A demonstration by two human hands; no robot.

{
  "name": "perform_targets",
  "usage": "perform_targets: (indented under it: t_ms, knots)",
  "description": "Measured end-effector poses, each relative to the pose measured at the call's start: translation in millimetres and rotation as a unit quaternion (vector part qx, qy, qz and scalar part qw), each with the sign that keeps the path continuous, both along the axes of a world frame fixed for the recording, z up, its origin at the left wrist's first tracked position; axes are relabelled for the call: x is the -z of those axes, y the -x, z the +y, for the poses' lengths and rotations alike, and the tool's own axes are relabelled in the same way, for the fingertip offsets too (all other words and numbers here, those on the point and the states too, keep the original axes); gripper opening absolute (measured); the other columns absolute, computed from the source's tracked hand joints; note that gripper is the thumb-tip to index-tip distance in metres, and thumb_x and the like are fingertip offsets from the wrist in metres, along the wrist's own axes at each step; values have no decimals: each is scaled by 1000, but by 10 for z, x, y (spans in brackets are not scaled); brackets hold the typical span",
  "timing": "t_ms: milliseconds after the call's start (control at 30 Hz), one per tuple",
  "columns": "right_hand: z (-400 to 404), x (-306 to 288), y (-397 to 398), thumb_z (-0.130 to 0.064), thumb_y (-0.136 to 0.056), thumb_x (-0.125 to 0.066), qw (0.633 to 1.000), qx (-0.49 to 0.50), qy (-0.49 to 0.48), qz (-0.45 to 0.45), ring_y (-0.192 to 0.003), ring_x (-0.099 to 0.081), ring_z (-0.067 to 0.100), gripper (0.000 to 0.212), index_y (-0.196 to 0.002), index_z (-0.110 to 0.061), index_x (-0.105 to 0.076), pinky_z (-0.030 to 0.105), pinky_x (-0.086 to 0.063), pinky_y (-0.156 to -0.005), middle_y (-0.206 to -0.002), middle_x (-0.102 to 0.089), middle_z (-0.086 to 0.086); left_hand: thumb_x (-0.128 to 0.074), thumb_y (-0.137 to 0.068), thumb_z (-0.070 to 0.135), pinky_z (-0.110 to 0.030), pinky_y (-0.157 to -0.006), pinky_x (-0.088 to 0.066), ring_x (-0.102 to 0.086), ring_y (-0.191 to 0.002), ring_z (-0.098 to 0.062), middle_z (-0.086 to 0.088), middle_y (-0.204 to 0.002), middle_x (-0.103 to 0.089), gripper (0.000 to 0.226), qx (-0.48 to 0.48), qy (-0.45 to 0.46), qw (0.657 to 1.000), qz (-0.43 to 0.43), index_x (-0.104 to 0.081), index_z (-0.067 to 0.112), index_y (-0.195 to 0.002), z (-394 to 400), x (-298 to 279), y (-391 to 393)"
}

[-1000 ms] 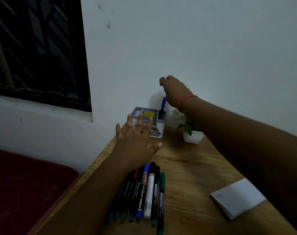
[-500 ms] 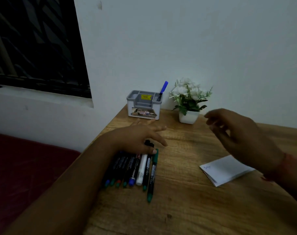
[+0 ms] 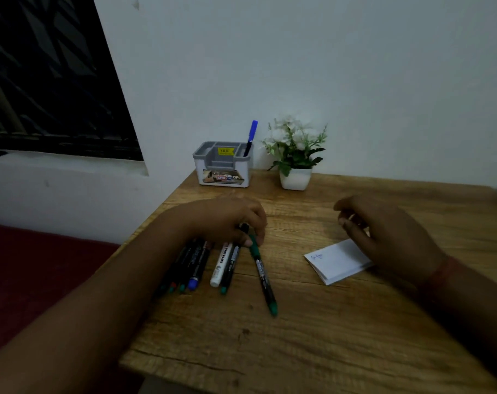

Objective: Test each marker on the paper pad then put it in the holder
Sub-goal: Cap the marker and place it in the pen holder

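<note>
The black marker with green cap and green tail lies slanted on the wooden table, its cap end pinched under the curled fingertips of the left hand, its tail pointing toward 5 o'clock. The other markers lie at its 9 o'clock. The right hand, fingers loosely curled and holding nothing, hovers over the white paper pad. At 12 o'clock stands the grey plastic holder with a blue marker.
</note>
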State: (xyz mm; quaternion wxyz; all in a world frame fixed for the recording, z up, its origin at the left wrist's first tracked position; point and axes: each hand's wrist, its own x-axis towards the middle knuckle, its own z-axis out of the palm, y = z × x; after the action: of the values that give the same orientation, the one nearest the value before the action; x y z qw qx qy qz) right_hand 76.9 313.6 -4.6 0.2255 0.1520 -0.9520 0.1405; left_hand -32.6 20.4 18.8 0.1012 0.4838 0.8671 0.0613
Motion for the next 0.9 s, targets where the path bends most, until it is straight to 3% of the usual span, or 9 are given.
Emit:
perform_targets:
  t_ms: [133, 267, 333, 400, 533, 633, 733, 800, 900]
  knots:
    - [-5, 21, -30, -30, -98, -56, 1000, -12, 7, -23, -89, -59, -1, 26, -123, -33, -57, 23, -51, -80, -103, -61, -21, -71, -89, 20, -28, -96, -44, -51, -113, 2, 16, -121, -58, 20, -6, -33, 999, -42, -69, 34, -103, 44, -60, -24]
    - [5, 35, -28, -20, -96, -60, 995, -69, 27, -62, -94, -55, -11, 38, -127, -40, -50, 9, -43, -82, -105, -55, -27, -68, -92, 18, 0, -86, -35, -52, -107, 14, 25, -110, -63, 19, -48, -101, 992, -61, -67, 33, -103, 139, -204, -118]
    - [1, 43, -27, -18, -94, -65, 990, -101, 52, -83, -100, -56, -8, 49, -128, -45, -43, 8, -46, -82, -106, -54, -29, -66, -93, 17, -3, -84, -38, -57, -102, 7, 21, -103, -64, 18, -54, -158, 984, -64, -66, 32, -102, 272, -271, -151]
    - [3, 49, -33, -18, -91, -71, 984, -131, 100, -74, -101, -59, -2, 55, -131, -43, -43, 14, -50, -85, -109, -58, -23, -63, -95, 14, -15, -89, -47, -62, -98, -4, 11, -101, -66, 15, -57, -235, 965, -99, -64, 28, -102, 442, -311, -171]
    - [-5, 31, -81, -33, -94, -67, 965, -155, 208, 31, -96, -66, 10, 40, -131, -25, -56, 28, -54, -80, -107, -66, -12, -55, -97, 3, -33, -93, -52, -65, -97, -23, -14, -104, -65, 11, -46, -343, 895, -283, -59, 9, -105, 843, -226, -109]
    - [8, 52, -69, -25, -97, -66, 951, -115, 280, 65, -92, -69, 10, 21, -117, -21, -65, 38, -58, -77, -103, -69, -14, -50, -98, 1, -32, -86, -53, -57, -94, -30, -10, -96, -63, 12, -72, -371, 843, -383, -60, 7, -100, 1159, -76, -79]
    - [48, 100, -18, -15, -95, -66, 946, -80, 307, 59, -82, -70, 10, 9, -103, -17, -68, 45, -58, -70, -94, -71, -9, -42, -102, 7, -20, -60, -49, -47, -70, -22, -8, -76, -52, 22, -130, -422, 777, -448, -58, 7, -88, 1381, 71, -149]
    - [59, 113, -3, -16, -93, -65, 948, -74, 302, 67, -75, -70, 12, 5, -97, -15, -67, 46, -57, -65, -87, -71, -6, -40, -104, 9, -18, -51, -46, -39, -60, -16, -7, -72, -44, 25, -151, -430, 770, -446, -54, 9, -84, 1461, 148, -180]
    - [19, 112, -5, -12, -93, -68, 951, -74, 293, 72, -67, -69, 13, 6, -88, -13, -64, 44, -55, -60, -76, -69, -3, -41, -104, 12, -21, -54, -48, -37, -56, -15, -7, -74, -45, 25, -173, -418, 784, -425, -55, 11, -83, 1432, 155, -174]
